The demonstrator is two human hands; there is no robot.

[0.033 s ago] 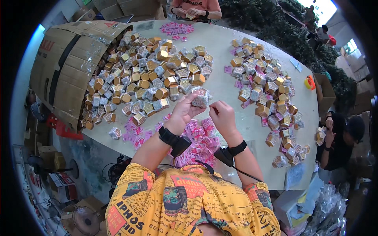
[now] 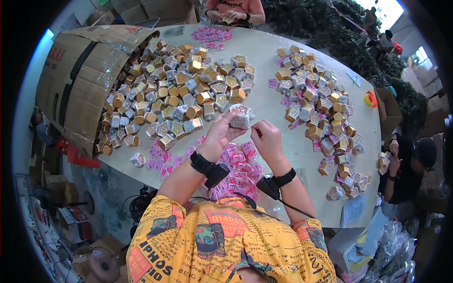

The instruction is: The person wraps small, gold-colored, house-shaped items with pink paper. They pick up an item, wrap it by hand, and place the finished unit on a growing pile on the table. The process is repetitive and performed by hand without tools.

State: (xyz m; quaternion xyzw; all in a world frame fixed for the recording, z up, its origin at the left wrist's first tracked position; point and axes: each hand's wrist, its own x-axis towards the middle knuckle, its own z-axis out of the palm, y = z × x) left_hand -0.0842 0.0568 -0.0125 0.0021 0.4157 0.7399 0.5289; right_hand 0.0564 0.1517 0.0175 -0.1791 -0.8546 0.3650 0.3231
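Held in my left hand is a small many-sided box in clear bubble-like wrap, its patterned top facing up. The thumb and fingers close on its left side. Just to the right of that box is my right hand, its fingers curled together in a pinch. Whether anything is between those fingertips I cannot make out. Below both hands lies a heap of pink printed packets. Beyond the left hand spreads a large pile of gold and wrapped many-sided boxes.
A big cardboard carton lies on its side at the left, boxes spilling out. Another pile of boxes mixed with pink packets runs along the right. Orange tape sits near the right edge. Co-workers' hands show at the far side and right.
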